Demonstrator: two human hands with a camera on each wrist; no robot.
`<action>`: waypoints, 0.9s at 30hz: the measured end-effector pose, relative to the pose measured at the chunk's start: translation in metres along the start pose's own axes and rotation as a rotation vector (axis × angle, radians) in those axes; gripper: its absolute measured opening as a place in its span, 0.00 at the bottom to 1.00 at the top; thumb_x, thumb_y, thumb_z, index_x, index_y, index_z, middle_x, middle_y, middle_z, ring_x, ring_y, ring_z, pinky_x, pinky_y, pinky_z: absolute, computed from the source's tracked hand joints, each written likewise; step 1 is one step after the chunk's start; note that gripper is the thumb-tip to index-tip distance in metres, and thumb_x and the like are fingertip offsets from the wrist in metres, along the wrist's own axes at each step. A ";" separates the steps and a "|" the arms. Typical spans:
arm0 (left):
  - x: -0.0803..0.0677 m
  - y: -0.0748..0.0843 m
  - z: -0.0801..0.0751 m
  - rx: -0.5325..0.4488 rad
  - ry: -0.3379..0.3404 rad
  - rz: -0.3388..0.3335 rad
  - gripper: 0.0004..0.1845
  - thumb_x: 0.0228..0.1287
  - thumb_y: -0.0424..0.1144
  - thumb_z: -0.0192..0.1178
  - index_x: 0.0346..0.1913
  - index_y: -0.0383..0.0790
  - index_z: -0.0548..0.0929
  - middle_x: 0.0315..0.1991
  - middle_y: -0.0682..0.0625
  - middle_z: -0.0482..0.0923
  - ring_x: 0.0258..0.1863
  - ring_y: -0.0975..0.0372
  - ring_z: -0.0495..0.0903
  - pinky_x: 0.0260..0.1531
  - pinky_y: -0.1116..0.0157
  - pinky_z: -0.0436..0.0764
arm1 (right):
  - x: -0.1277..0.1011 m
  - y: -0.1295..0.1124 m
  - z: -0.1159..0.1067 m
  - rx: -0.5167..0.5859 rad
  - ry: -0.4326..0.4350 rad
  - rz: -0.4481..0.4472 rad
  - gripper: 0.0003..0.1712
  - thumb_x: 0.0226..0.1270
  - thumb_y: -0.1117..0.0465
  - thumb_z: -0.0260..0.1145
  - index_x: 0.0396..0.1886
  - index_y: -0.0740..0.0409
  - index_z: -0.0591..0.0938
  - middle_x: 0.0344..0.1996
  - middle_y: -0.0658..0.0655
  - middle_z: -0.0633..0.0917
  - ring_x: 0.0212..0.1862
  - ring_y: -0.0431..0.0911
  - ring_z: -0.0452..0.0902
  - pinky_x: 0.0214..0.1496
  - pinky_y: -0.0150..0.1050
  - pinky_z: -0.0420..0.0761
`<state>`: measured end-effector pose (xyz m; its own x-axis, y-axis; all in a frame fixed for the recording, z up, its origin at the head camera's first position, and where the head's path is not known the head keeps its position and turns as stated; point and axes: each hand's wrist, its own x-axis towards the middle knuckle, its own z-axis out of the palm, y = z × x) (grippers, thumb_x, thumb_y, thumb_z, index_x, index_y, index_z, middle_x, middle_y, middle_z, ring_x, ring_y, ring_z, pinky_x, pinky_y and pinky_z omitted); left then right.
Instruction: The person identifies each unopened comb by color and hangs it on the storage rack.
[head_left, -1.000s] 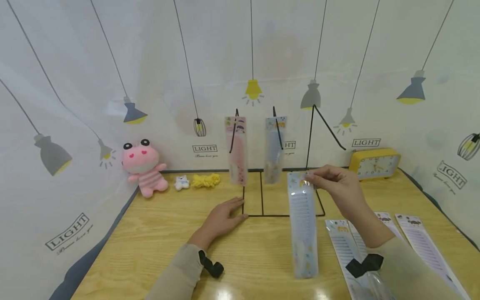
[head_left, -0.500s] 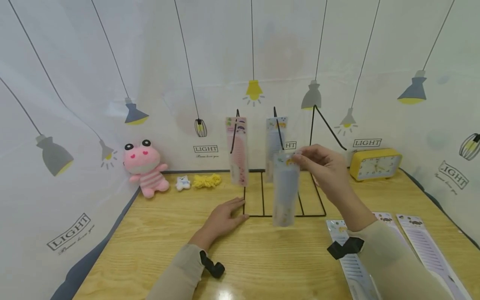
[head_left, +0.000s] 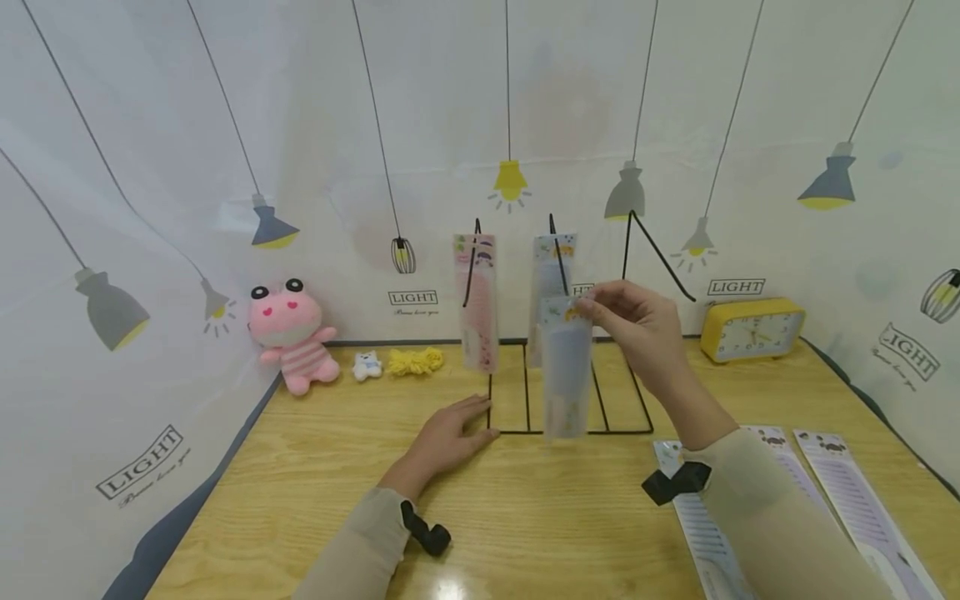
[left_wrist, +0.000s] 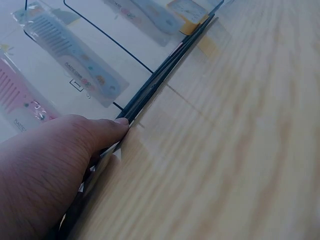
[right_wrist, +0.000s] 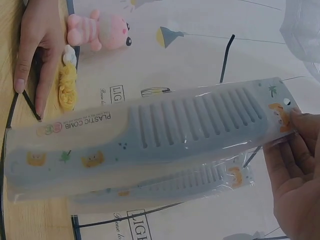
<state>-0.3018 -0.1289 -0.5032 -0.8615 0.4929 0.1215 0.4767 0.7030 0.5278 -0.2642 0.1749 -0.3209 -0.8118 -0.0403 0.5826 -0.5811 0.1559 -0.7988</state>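
Both arms wear long, close-fitting beige sleeves that end at the wrists. A black strap wraps each wrist, its loose end sticking out, on the side toward the wooden table's [head_left: 300,500] near edge. The left hand [head_left: 450,433] and right hand [head_left: 637,325] are bare.

Hands: two, the left hand [head_left: 450,433] flat on the surface [head_left: 300,500] and the right hand [head_left: 637,325] raised
Packaged combs hanging on the rack: two, one pink comb pack [head_left: 477,304] at left and one blue comb pack [head_left: 551,258] beside it
Packaged comb held up: one, the held blue comb pack [head_left: 566,375]
Packaged combs lying near right: at least three, partly hidden by the sleeve, lying comb packs [head_left: 855,500]
Wire rack: one [head_left: 570,400]
Pink plush toy: one [head_left: 288,333], far left
Small white toy: one [head_left: 366,365]
Yellow yarn bundle: one [head_left: 413,361]
Yellow clock: one [head_left: 752,328], far right
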 end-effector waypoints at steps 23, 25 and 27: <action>-0.002 0.003 -0.002 -0.004 0.000 -0.004 0.34 0.73 0.59 0.56 0.75 0.48 0.69 0.76 0.51 0.63 0.75 0.55 0.60 0.73 0.50 0.61 | 0.037 0.020 0.008 -0.089 0.069 0.075 0.19 0.69 0.48 0.70 0.46 0.59 0.85 0.40 0.54 0.88 0.43 0.45 0.84 0.45 0.33 0.83; -0.002 0.004 -0.002 -0.005 -0.002 -0.006 0.34 0.73 0.60 0.56 0.75 0.48 0.69 0.76 0.51 0.63 0.75 0.56 0.60 0.73 0.50 0.61 | 0.042 0.023 0.009 -0.105 0.075 0.079 0.19 0.69 0.47 0.70 0.46 0.58 0.85 0.40 0.54 0.88 0.43 0.45 0.84 0.45 0.34 0.83; -0.002 0.004 -0.001 -0.008 -0.002 -0.003 0.34 0.73 0.59 0.56 0.75 0.48 0.69 0.76 0.51 0.63 0.75 0.56 0.60 0.73 0.50 0.61 | 0.048 0.025 0.010 -0.136 0.087 0.079 0.20 0.69 0.46 0.70 0.46 0.58 0.86 0.39 0.53 0.88 0.42 0.44 0.84 0.45 0.33 0.83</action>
<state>-0.2986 -0.1277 -0.5004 -0.8628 0.4916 0.1181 0.4723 0.7005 0.5350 -0.3179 0.1672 -0.3143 -0.8429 0.0615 0.5346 -0.4980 0.2870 -0.8183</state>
